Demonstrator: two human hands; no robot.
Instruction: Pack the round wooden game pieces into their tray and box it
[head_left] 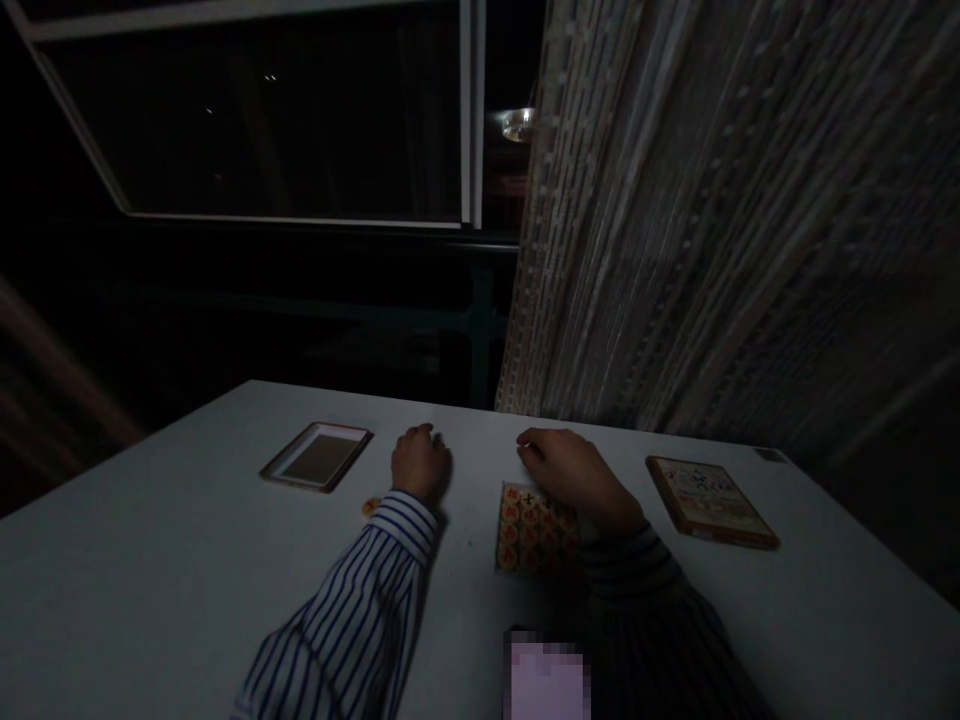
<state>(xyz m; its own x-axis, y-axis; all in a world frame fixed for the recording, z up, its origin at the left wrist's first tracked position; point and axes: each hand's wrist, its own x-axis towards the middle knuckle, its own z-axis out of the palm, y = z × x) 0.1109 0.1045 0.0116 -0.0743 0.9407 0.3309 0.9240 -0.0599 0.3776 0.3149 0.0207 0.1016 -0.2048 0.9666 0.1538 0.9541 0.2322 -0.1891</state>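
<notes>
On the white table, my left hand (418,464) is closed, its fingers curled down towards the surface. Whatever it holds, if anything, is hidden. A single round wooden xiangqi piece (370,507) lies just left of my striped cuff. My right hand (570,465) reaches over the far right corner of a square block of xiangqi pieces (529,530), which have red and black characters. Its fingers are bent inward and pointing left, with their undersides out of sight. The right hand and wrist cover part of the block.
An open shallow tray-like box half (315,457) rests at the left. A flat box with a printed picture (711,502) lies at the right. A pixelated pink object (549,680) is at the near edge. Beyond the white table (165,560) hang string curtains (637,220) beside a dark window (262,120).
</notes>
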